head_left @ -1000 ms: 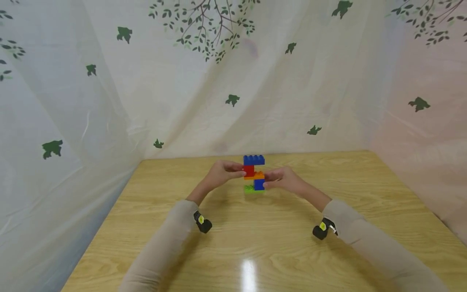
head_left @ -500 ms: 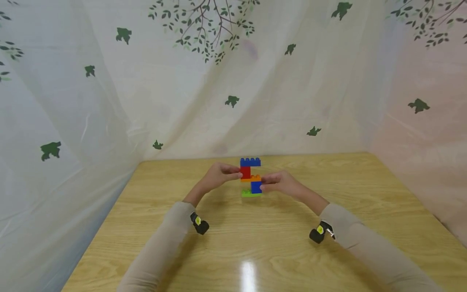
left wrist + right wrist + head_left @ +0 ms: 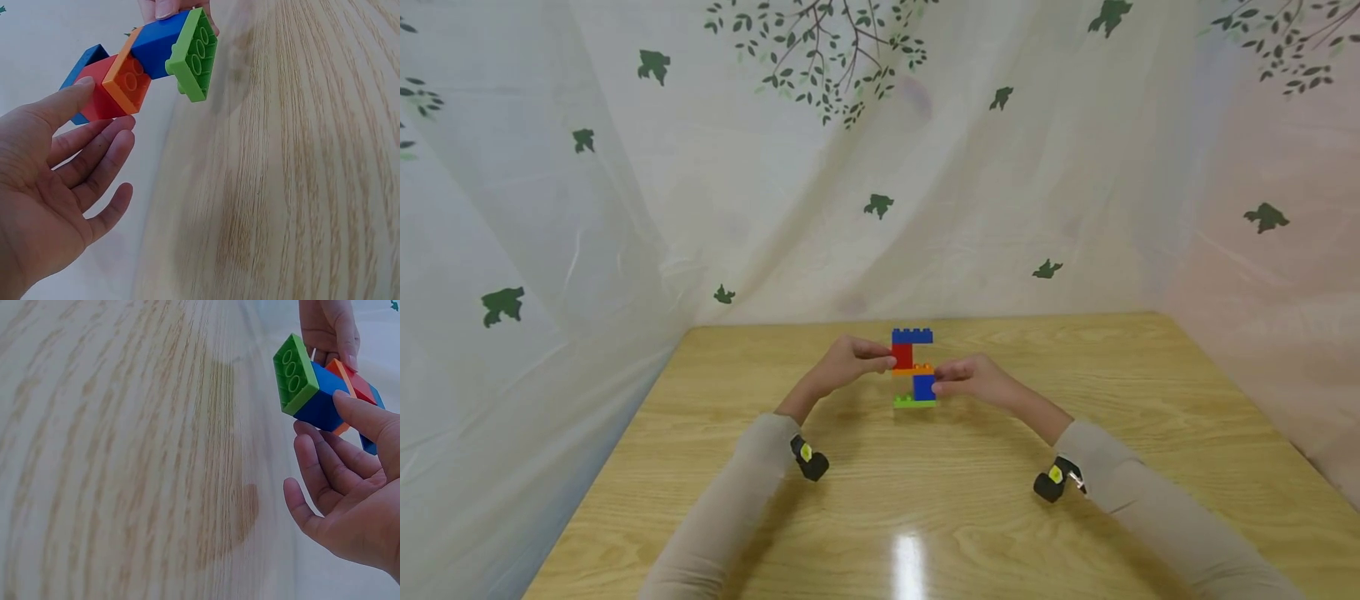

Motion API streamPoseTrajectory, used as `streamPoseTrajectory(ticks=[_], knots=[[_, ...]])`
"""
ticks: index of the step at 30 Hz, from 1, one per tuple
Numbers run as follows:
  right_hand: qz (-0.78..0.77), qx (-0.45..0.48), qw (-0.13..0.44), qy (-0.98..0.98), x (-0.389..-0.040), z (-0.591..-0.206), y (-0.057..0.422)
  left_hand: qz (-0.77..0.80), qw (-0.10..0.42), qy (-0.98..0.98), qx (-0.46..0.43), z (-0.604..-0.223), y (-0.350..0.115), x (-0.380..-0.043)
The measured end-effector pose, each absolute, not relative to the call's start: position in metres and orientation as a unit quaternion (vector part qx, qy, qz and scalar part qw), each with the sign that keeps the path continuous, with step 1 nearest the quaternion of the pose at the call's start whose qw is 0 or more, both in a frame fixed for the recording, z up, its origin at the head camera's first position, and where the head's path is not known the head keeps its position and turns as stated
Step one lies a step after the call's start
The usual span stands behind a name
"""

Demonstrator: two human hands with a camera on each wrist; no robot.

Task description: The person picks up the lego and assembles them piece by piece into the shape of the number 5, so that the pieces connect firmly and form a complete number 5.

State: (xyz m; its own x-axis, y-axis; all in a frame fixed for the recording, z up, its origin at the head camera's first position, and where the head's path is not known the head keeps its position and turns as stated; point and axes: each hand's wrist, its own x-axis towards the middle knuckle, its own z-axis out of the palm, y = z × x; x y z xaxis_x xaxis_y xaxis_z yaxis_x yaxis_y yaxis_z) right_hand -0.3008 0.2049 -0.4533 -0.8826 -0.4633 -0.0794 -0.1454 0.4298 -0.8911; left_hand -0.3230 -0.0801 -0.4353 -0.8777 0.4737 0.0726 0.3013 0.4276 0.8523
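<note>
Both hands hold up one structure of toy building bricks joined together. From the bottom it runs: a flat green brick (image 3: 914,404), a blue block (image 3: 924,387) at its right end, a flat orange brick (image 3: 913,370), a red block (image 3: 902,357) at the left, and a long blue brick (image 3: 912,336) on top. My left hand (image 3: 848,364) pinches the red block between thumb and fingers. The lower blue block is pinched by my right hand (image 3: 977,379). The green brick's hollow underside shows in both wrist views, raised off the table.
The wooden table (image 3: 925,500) spreads beneath the hands. Behind and at both sides hangs a pale curtain (image 3: 775,167) printed with leaves and green bird-like shapes. Each wrist carries a small black camera, one at the left wrist (image 3: 809,460) and one at the right (image 3: 1058,479).
The structure has shifted a little left and down in the head view and has tipped so that its front stands more upright. Both hands keep their holds on the same blocks.
</note>
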Motion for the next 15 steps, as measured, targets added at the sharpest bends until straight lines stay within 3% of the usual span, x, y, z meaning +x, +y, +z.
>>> streamPoseTrajectory(ticks=[15], knots=[[-0.497, -0.186, 0.164, 0.831, -0.3011, -0.4586, 0.2103, 0.484, 0.108, 0.839, 0.224, -0.4398, -0.0753, -0.3262]])
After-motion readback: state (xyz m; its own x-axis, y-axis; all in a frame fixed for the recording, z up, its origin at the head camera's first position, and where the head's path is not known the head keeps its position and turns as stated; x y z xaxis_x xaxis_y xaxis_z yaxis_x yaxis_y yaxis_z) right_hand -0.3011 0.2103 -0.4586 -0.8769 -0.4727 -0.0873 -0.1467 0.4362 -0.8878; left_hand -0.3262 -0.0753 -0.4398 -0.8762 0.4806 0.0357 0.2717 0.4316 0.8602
